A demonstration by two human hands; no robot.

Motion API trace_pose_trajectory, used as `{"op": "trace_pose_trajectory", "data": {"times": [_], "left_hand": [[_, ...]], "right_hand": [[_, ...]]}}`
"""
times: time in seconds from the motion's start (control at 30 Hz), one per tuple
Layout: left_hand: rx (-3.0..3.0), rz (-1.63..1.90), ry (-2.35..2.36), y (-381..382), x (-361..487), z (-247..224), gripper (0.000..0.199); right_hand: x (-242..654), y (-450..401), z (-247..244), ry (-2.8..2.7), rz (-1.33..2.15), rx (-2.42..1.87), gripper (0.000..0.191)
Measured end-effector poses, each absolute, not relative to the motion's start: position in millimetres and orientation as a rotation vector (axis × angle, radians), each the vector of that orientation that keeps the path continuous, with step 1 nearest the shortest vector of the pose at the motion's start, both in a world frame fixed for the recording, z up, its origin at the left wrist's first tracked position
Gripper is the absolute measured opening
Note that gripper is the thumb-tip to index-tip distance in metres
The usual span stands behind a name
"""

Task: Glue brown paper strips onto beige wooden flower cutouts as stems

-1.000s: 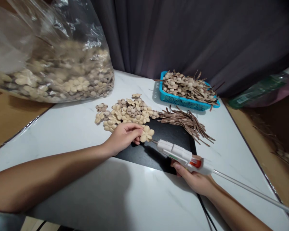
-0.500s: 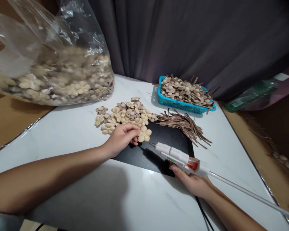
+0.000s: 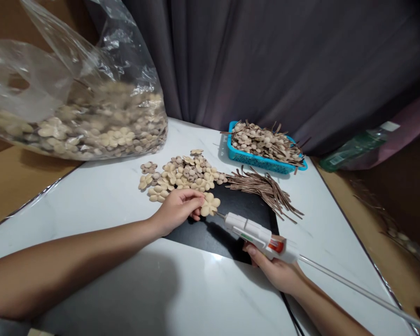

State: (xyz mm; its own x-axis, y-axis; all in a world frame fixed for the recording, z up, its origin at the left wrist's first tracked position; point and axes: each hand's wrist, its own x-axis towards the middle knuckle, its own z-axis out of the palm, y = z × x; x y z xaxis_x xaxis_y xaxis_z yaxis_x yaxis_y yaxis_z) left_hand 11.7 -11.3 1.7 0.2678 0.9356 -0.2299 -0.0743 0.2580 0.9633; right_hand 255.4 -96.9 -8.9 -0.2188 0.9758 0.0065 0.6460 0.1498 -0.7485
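Between thumb and fingers, my left hand (image 3: 180, 210) pinches a cream five-petal flower (image 3: 210, 204) above a black mat (image 3: 192, 235). My right hand (image 3: 278, 268) is wrapped around a white hot glue gun (image 3: 250, 230) with an orange-red part near its rear. The gun's thin nozzle points left, its tip at or very near the flower's lower right edge; contact is hard to make out. A long translucent glue stick (image 3: 357, 287) sticks out of the back of the gun. Just beyond my left hand lies a pile of cream and greyish flowers (image 3: 187, 171).
A bundle of brown strips (image 3: 266, 186) lies by the mat's far right edge. Behind it stands a blue basket (image 3: 262, 162) heaped with flowers and strips. A big clear plastic bag (image 3: 126, 116) of flowers fills the back left. A green bottle (image 3: 357, 148) lies at the right.
The camera view has tilted slightly, so everything sits a little lower in the picture. Both hands keep their grips, with the flower and the glue gun in nearly the same relation.
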Motion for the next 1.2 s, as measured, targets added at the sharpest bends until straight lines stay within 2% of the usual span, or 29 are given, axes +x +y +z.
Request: {"op": "trace_pose_trajectory", "data": {"times": [0.3, 0.8, 1.2], "left_hand": [[1.237, 0.850, 1.060, -13.1, 11.6, 2.8, 0.014], [1.241, 0.820, 1.038, -14.9, 11.5, 5.6, 0.014], [1.167, 0.865, 1.048, -13.6, 11.5, 4.1, 0.014]], "right_hand": [[255.0, -95.8, -5.9, -1.929, 0.851, -1.522, 0.028], [262.6, -94.6, -10.4, -1.981, 0.942, -1.529, 0.036], [258.2, -92.2, -8.3, -1.931, 1.011, -1.336, 0.021]]}}
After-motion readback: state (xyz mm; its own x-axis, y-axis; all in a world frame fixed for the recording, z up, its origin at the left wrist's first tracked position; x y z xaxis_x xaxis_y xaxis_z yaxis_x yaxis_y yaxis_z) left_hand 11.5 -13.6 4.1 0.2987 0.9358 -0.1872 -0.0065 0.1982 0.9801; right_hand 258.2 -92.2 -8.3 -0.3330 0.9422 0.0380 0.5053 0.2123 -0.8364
